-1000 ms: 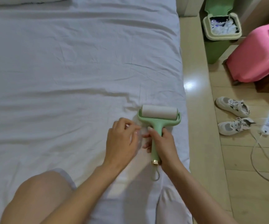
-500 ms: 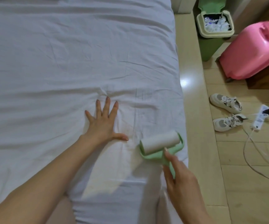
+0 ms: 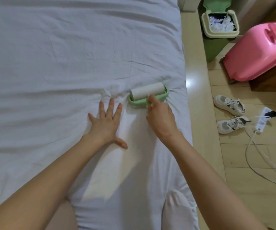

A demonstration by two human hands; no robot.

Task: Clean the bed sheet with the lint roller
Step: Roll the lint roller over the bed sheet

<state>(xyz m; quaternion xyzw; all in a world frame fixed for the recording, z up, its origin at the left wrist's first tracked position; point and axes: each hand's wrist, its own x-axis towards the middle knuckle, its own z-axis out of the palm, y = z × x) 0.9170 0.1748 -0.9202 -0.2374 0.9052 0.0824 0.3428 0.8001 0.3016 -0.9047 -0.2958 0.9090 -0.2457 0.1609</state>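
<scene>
White bed sheet (image 3: 67, 55); left hand (image 3: 105, 125) spread flat, right hand (image 3: 161, 119) gripping lint roller (image 3: 146, 93); sneakers (image 3: 228, 105), bin (image 3: 216, 47) nearby.

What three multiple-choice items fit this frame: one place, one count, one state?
1. Where is the lint roller relative to the left hand?
A. To its right, nearer the bed edge
B. To its left
C. Beneath its palm

2. How many white sneakers lie on the floor?
A. One
B. Two
C. Three

3. What is the left hand doing?
A. Holding the roller's handle
B. Pressing flat on the bed sheet, fingers spread
C. Raised clear of the bed

Key:
1 A: the roller sits between the left hand and the bed's right edge, held by the right hand.
2 B: a pair lies beside the power strip.
3 B: palm and straight fingers lie on the wrinkled fabric.
</scene>
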